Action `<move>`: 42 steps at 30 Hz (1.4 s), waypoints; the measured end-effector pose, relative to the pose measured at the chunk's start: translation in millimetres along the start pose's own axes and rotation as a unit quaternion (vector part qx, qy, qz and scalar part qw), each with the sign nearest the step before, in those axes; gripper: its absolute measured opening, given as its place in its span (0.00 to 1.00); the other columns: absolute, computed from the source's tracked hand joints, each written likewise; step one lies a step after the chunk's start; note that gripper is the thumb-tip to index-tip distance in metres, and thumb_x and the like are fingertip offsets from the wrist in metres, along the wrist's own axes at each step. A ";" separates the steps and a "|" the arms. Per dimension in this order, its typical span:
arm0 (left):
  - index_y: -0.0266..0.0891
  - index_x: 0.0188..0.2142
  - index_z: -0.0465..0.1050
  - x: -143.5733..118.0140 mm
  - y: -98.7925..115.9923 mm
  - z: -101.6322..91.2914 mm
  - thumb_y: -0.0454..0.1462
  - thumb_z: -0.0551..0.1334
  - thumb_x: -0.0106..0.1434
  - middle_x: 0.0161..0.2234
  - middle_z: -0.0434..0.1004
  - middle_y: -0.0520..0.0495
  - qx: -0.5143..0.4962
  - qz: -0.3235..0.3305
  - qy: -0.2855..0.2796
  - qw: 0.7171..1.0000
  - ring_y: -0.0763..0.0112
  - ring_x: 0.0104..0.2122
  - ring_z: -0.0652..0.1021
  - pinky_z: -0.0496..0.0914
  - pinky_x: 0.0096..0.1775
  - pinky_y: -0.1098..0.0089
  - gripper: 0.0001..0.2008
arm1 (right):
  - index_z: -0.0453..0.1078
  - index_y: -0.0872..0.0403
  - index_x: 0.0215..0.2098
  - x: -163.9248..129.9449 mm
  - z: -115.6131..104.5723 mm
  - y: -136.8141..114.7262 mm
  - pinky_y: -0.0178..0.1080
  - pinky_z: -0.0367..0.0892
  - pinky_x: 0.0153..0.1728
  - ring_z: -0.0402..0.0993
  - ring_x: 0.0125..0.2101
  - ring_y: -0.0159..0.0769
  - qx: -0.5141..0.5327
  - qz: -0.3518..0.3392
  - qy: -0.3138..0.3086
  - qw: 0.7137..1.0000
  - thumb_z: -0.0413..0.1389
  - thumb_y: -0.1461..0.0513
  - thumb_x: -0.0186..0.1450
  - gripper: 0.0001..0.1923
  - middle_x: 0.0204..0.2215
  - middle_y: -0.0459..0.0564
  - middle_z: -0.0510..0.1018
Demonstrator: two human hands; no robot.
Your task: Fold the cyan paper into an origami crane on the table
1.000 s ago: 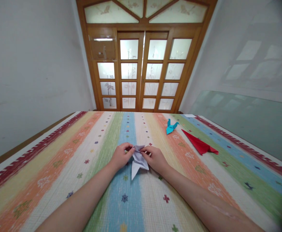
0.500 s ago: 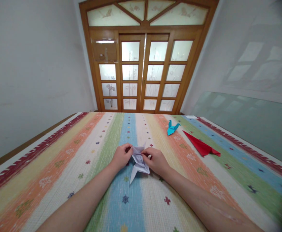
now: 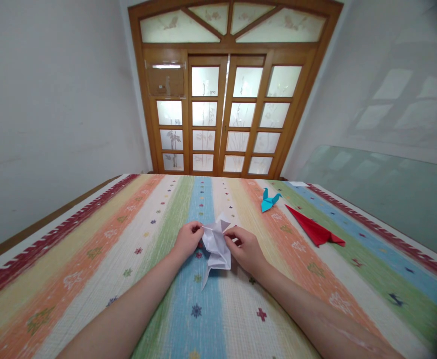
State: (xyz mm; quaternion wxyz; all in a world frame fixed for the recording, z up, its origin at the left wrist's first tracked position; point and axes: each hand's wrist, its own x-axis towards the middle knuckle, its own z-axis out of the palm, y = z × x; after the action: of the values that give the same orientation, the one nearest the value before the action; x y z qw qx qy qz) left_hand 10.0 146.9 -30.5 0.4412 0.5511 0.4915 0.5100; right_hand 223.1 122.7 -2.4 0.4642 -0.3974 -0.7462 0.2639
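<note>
A pale lilac folded paper piece (image 3: pixel 215 244) rests on the striped tablecloth (image 3: pixel 102 254) between my two hands. My left hand (image 3: pixel 187 241) pinches its left upper flap with thumb and fingers. On the other side, my right hand (image 3: pixel 247 248) pinches the right upper flap. A long pointed tip of the paper reaches toward me over the blue stripe. The upper flaps are lifted off the cloth.
A small turquoise paper crane (image 3: pixel 269 201) stands farther back on the right. A red folded paper shape (image 3: pixel 314 231) lies beside it. Wooden glazed doors (image 3: pixel 226 114) close the far end. A glass pane (image 3: pixel 386 189) leans on the right wall.
The paper's upper flaps have been pulled up and apart, so it looks taller and more spread. Both hands kept their pinch and shifted slightly.
</note>
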 end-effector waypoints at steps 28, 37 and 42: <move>0.37 0.42 0.68 1.4 8.7 -6.7 0.44 0.69 0.57 0.34 0.78 0.46 -0.152 -0.066 0.013 0.986 0.70 0.26 0.79 0.75 0.26 0.72 0.19 | 0.68 0.52 0.37 10.1 5.7 17.7 0.37 0.73 0.21 0.75 0.24 0.35 0.312 0.209 0.045 0.926 0.64 0.50 0.59 0.17 0.29 0.45 0.78; 0.35 0.29 0.70 -6.2 7.6 3.7 0.53 0.67 0.57 0.16 0.71 0.51 -0.036 -0.117 -0.094 0.988 0.74 0.11 0.68 0.59 0.13 0.76 0.22 | 0.69 0.51 0.38 13.3 4.5 25.5 0.35 0.71 0.26 0.74 0.28 0.35 0.290 0.185 0.083 0.935 0.63 0.50 0.60 0.16 0.31 0.45 0.77; 0.35 0.31 0.71 -3.7 4.6 0.6 0.54 0.65 0.59 0.19 0.73 0.49 -0.059 -0.119 -0.080 0.988 0.75 0.13 0.71 0.62 0.15 0.76 0.22 | 0.67 0.50 0.42 12.8 5.8 25.1 0.34 0.71 0.25 0.74 0.28 0.33 0.289 0.208 0.067 0.932 0.63 0.52 0.60 0.17 0.32 0.44 0.76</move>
State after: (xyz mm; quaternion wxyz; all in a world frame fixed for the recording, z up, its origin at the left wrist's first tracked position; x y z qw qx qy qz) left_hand 11.0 142.6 -26.5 0.5685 0.5008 0.4853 0.4365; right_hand 223.4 146.9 -17.9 0.5428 -0.4092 -0.5053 0.5315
